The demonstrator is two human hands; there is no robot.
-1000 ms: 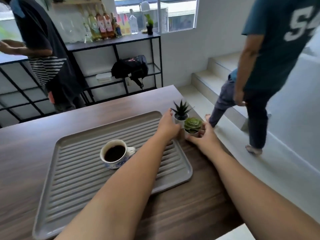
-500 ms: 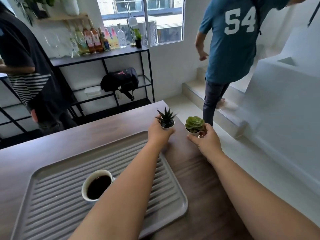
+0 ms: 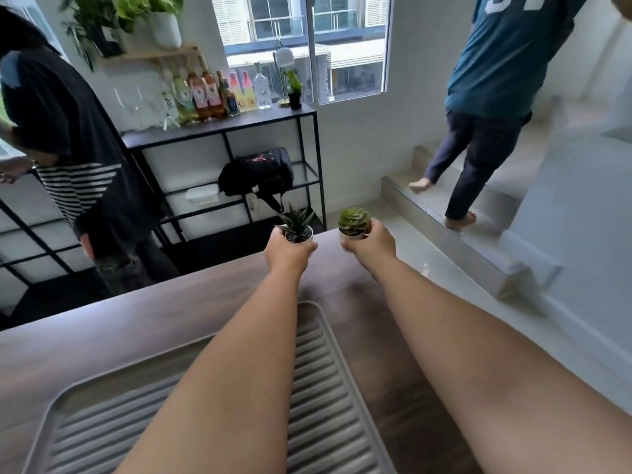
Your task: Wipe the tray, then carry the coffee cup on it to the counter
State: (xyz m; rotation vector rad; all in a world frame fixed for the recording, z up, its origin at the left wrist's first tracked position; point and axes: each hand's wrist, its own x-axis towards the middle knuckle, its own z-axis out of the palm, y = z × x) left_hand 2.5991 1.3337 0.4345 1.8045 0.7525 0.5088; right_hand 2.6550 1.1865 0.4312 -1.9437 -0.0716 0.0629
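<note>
Tray (image 3: 328,388) lies ribbed and bare while left hand (image 3: 289,253) grasps spiky potted plant (image 3: 297,227), right hand (image 3: 371,242) rosette succulent pot (image 3: 354,224).

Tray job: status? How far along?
Early. Done: nothing of the task itself shows; no cloth is in view and the ribbed grey tray still lies on the wooden table. In hand: the left hand holds a spiky potted succulent and the right hand a rosette potted succulent, both lifted. Left: wiping, then carrying the coffee cup, which is out of view.
</note>
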